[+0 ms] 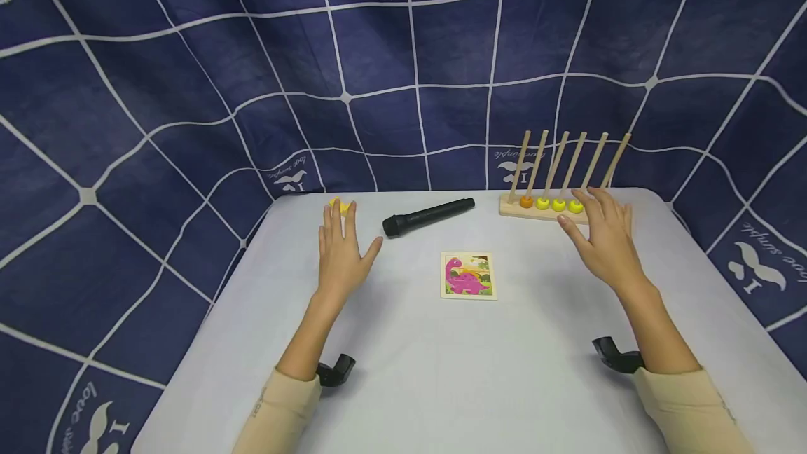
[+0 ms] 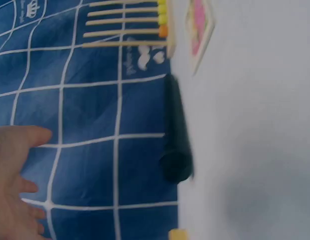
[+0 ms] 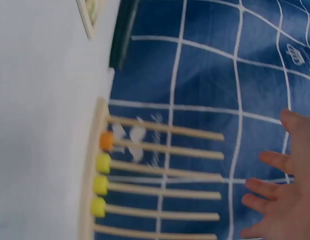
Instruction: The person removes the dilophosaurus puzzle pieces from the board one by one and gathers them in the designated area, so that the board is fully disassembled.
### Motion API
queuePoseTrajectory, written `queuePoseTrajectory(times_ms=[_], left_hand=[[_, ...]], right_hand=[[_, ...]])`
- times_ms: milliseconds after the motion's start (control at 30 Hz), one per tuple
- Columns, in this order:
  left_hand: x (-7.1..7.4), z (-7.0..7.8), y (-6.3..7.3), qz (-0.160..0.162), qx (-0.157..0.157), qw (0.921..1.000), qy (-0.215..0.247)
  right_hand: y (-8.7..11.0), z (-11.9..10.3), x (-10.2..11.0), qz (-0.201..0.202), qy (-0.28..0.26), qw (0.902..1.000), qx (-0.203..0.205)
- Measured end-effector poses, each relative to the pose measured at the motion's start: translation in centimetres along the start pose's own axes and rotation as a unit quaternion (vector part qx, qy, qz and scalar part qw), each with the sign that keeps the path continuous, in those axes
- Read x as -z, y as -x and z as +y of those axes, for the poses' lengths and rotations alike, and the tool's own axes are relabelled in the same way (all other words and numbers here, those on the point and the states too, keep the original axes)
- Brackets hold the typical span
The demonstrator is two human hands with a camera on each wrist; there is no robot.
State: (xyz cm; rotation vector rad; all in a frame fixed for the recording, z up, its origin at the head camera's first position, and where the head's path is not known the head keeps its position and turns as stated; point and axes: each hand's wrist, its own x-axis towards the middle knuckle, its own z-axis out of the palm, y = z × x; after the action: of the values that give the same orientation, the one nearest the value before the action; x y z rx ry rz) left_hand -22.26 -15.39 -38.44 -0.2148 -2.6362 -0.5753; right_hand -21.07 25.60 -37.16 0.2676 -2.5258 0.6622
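Observation:
My left hand (image 1: 341, 258) hovers over the left part of the table, fingers spread and holding nothing. Its fingertips overlap a small yellow thing (image 1: 340, 206) at the back edge, mostly hidden. Right of that hand lies a black microphone (image 1: 430, 217), its head toward the hand. My right hand (image 1: 607, 238), fingers apart and holding nothing, is in front of a wooden peg rack (image 1: 513, 209). Several upright pegs rise from the rack; one orange bead (image 1: 526, 202) and several yellow beads (image 3: 100, 185) sit at their bases. Between the hands a square dinosaur puzzle (image 1: 468, 276) lies flat.
A white-covered table (image 1: 403, 377) spreads under everything. Behind it and at both sides hangs a dark blue curtain (image 1: 391, 118) with white grid lines. Black wrist mounts (image 1: 337, 371) stick out by the beige sleeves (image 1: 277, 408).

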Motion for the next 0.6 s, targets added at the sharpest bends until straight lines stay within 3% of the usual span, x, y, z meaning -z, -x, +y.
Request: queuePoseTrajectory(times_ms=[133,267,433,600], left_hand=[[-2.2,0.9,0.5,0.018,-0.002,0.9982,0.058],[-4.7,1.6,0.9,0.007,-0.004,0.995,0.099],[-8.2,2.2,1.0,-0.03,-0.008,0.9914,0.127],[-11.0,2.6,1.4,-0.087,0.021,0.9835,0.157]], right_hand=[[0.1,-0.9,-2.6,0.034,-0.049,0.9982,0.011],[0.0,-1.7,-5.8,0.018,-0.102,0.9946,0.002],[-0.2,-2.2,-9.7,-0.034,-0.184,0.9819,-0.027],[-0.3,-2.4,-12.9,-0.073,-0.235,0.9692,-0.018]])
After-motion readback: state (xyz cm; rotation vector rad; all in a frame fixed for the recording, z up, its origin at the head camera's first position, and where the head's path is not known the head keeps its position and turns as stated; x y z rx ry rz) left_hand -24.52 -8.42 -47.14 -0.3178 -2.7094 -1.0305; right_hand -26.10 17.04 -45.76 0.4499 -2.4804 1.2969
